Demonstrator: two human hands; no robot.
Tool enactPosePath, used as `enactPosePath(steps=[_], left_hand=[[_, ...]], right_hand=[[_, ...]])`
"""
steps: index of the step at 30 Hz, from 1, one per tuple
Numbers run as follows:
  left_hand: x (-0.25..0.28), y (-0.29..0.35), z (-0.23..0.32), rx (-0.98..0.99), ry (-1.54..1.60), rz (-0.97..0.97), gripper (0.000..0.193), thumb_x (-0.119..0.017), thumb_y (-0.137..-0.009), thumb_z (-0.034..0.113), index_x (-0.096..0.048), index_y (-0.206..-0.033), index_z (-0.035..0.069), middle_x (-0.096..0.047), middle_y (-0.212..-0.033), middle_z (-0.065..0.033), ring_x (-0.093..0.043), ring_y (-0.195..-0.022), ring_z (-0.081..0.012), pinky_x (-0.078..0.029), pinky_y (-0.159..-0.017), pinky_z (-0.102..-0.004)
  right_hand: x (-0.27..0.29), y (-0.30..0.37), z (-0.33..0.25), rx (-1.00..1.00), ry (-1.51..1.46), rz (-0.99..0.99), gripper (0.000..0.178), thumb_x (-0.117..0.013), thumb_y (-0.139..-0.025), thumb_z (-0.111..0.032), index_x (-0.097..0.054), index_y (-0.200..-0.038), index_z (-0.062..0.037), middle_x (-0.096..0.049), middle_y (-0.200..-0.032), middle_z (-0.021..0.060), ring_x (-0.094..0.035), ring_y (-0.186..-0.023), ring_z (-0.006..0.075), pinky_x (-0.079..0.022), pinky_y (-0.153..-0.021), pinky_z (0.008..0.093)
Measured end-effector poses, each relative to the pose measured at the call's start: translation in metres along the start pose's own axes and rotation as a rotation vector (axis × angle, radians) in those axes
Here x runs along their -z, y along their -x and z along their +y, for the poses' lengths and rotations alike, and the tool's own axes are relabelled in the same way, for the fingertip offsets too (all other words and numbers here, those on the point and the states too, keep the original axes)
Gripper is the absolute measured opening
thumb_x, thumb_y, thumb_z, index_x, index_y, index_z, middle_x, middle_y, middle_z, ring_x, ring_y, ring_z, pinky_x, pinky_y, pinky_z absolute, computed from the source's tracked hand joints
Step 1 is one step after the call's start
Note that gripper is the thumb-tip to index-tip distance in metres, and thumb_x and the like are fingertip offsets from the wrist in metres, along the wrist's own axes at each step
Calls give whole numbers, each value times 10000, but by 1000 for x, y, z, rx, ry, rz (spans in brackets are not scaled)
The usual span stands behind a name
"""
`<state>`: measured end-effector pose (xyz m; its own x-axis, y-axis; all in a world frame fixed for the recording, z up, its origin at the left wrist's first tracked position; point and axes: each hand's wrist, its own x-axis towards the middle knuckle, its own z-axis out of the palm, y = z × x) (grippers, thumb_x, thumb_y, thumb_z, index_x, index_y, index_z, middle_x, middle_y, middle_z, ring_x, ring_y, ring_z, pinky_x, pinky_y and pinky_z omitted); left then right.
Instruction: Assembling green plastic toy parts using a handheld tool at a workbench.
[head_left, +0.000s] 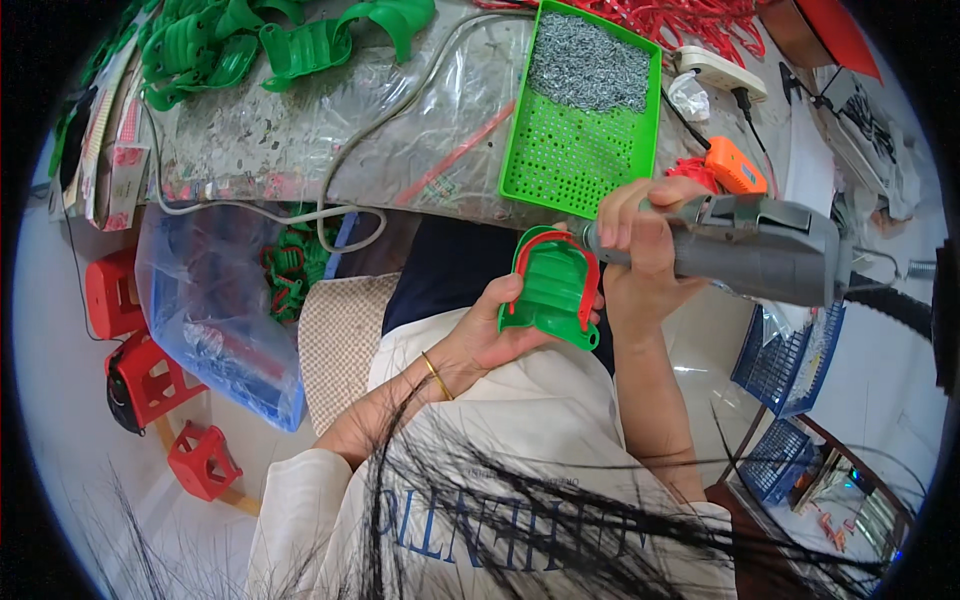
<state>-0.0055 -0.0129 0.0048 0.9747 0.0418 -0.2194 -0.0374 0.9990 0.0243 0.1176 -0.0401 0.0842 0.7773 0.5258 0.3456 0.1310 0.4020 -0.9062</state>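
The person wears a soft cream-white shirt (505, 425) with short, loose sleeves. The left sleeve (305, 500) is at the lower left of the frame, and the right sleeve (695, 525) is at the lower right. Big blue letters (520, 553) go across the front, upside down in the frame, with a line of tiny print near them. A thin, round, gold bangle (437, 376) goes around the wrist below the left hand (490, 337). The pants (445, 272) are dark blue. Long black hair (376, 480) makes thin, wavy lines across the bottom.

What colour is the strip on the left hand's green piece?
The strip is red; head view shows it.
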Motion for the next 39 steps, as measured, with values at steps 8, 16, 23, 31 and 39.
enactPosePath(steps=[8,16,23,31,39], left_hand=[[14,-5,0,74,53,-44,761,-588,-795,471,-313,-1386,80,-505,-1233,-239,-537,-1100,-360,-416,-969,-485],[12,-9,2,96,78,15,827,-701,-705,445,-348,-1360,86,-506,-1198,-236,-536,-1076,-362,-453,-932,-467],[18,-10,2,59,18,-37,766,-575,-782,472,-373,-1327,-26,-502,-1239,-258,-530,-1122,-360,-404,-992,-466],[22,-12,3,58,11,-59,772,-573,-778,487,-380,-1322,-26,-506,-1235,-251,-535,-1114,-355,-411,-984,-462],[20,-13,3,50,40,-60,770,-569,-783,495,-379,-1323,-20,-508,-1227,-250,-537,-1104,-353,-412,-980,-459]], right_hand=[[18,-32,-27,26,-61,-106,276,-634,-830,-156,-476,-1022,-36,-411,-600,26,-427,-534,140,-346,-507,264],[40,-33,11,-15,61,105,222,-628,-813,-26,-502,-990,19,-483,-643,45,-469,-561,131,-400,-538,264],[49,-36,32,-13,106,164,190,-629,-818,3,-518,-972,18,-526,-672,56,-508,-575,137,-427,-547,267],[49,-35,35,-4,105,164,204,-647,-813,-5,-519,-970,17,-533,-681,52,-511,-567,137,-428,-537,266],[47,-35,35,28,110,188,191,-642,-813,10,-518,-958,10,-535,-710,62,-513,-570,137,-429,-529,265]])
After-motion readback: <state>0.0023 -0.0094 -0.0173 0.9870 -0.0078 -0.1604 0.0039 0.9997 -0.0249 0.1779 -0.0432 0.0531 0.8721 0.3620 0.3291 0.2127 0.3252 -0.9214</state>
